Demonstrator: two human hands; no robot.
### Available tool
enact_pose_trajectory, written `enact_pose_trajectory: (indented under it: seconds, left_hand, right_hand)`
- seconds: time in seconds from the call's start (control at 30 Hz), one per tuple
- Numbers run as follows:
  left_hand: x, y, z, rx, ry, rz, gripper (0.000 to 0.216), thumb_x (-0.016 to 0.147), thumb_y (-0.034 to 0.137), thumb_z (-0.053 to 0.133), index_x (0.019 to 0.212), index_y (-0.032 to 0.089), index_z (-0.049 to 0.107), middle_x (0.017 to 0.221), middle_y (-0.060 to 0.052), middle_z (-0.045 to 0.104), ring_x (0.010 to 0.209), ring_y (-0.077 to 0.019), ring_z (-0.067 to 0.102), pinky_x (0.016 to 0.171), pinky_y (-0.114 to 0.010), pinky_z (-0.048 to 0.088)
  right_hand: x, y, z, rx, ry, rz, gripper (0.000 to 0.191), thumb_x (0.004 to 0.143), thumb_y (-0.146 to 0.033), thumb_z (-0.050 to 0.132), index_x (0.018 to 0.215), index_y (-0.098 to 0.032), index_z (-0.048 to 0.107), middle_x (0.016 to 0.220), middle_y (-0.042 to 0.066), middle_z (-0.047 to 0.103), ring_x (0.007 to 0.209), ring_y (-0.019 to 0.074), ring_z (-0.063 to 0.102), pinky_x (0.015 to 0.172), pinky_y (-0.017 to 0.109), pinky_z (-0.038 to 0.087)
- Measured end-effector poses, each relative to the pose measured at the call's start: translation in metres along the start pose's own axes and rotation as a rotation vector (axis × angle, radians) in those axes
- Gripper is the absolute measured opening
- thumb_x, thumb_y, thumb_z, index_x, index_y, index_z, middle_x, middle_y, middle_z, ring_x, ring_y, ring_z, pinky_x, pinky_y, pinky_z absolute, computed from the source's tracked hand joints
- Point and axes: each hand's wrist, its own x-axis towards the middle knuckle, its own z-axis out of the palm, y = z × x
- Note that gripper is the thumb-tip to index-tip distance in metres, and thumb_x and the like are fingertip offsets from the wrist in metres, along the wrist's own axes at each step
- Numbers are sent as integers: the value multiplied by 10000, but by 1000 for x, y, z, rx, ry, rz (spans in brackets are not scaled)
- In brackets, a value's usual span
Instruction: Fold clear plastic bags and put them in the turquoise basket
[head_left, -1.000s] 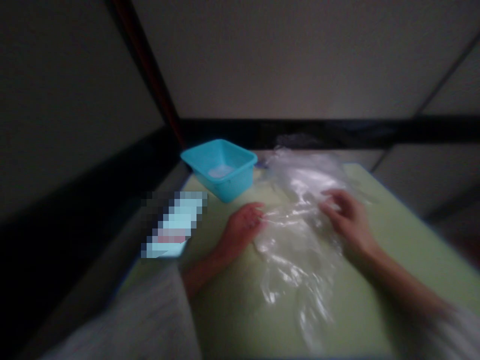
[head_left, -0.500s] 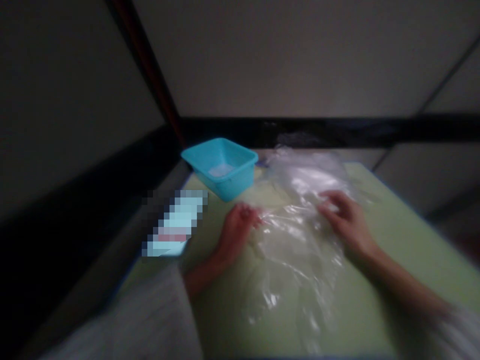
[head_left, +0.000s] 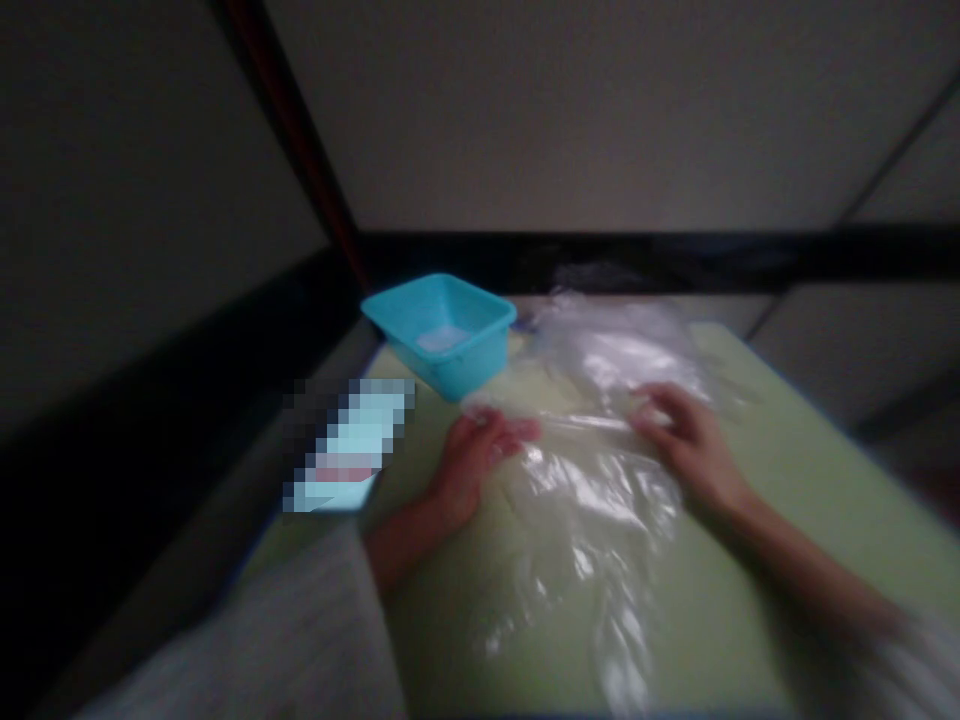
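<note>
A clear plastic bag [head_left: 592,490] hangs and spreads between my two hands, its upper edge pulled nearly straight across. My left hand [head_left: 476,455] is closed on that edge at the left, with some fingers showing through the film. At the right end, my right hand [head_left: 686,435] pinches the same edge between thumb and fingers. Just beyond the right hand lies a heap of more clear plastic bags [head_left: 630,345]. The picture is dim and blurred, so the bag's opening cannot be made out.
A turquoise plastic basin [head_left: 472,365] with something whitish in its bottom stands at the back left of the yellow-green table [head_left: 795,450]. A bright pixelated rectangle [head_left: 360,440] lies at the left edge. Pale walls [head_left: 600,120] rise close behind.
The bag's upper edge has become tauter between my hands. My left fingers have moved slightly right and now show beneath the film; my right hand has barely shifted.
</note>
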Motion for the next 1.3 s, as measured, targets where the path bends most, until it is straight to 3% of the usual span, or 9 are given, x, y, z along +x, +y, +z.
enact_pose_trajectory:
  seconds: [0.2, 0.57, 1.03, 1.3]
  left_hand:
    - [0, 4, 1, -67, -30, -3, 306, 720, 338, 757, 733, 157, 511, 747, -63, 736, 730, -180, 710, 659, -243, 514]
    - [2, 5, 3, -96, 68, -27, 207, 797, 178, 652, 730, 172, 456, 609, -5, 702, 391, -75, 577, 400, -134, 420]
    - [1, 7, 3, -70, 68, -13, 175, 814, 154, 607, 748, 169, 446, 682, -34, 727, 385, -61, 567, 386, -119, 410]
    - [5, 9, -3, 107, -150, 17, 297, 768, 382, 634, 806, 182, 417, 810, -67, 740, 427, -94, 607, 380, -157, 378]
  right_hand:
    - [1, 4, 2, 44, -13, -7, 294, 743, -355, 672, 985, -210, 589, 747, -19, 535, 579, 119, 496, 481, 233, 368]
    - [4, 10, 1, 46, -28, -31, 279, 739, -344, 669, 969, -207, 589, 733, -20, 533, 581, 124, 499, 486, 242, 371]
    - [5, 10, 1, 16, -14, -41, 298, 737, -346, 666, 982, -201, 580, 749, -11, 545, 601, 137, 530, 501, 247, 401]
    - [4, 13, -8, -200, -28, -62, 350, 803, -441, 570, 1031, -178, 535, 815, 32, 564, 544, 152, 560, 461, 277, 435]
